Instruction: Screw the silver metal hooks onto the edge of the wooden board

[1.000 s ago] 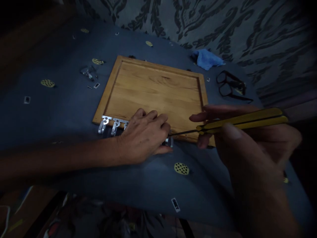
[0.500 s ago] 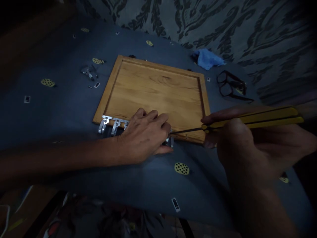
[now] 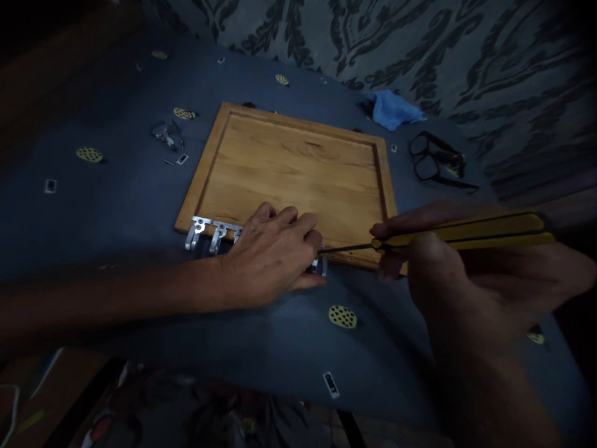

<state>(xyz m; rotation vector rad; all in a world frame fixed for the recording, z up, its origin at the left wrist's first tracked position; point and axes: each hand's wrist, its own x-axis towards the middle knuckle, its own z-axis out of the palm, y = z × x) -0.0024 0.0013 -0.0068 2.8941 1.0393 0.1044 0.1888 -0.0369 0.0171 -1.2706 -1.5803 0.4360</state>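
Observation:
A wooden board with a raised rim lies flat on a blue cloth. Along its near edge runs a metal hook rail with silver hooks hanging down. My left hand lies over the right part of that rail, fingers curled and pressed down on it. My right hand is closed round a yellow-handled screwdriver. Its thin dark shaft points left and its tip meets the rail just under my left fingertips.
Black glasses and a crumpled blue rag lie beyond the board's right corner. Small metal parts sit left of the board. The blue cloth is printed with yellow dotted ovals. A patterned grey fabric rises behind.
The screwdriver and my right hand shifted slightly right, then back a little left. My left hand has stayed on the rail.

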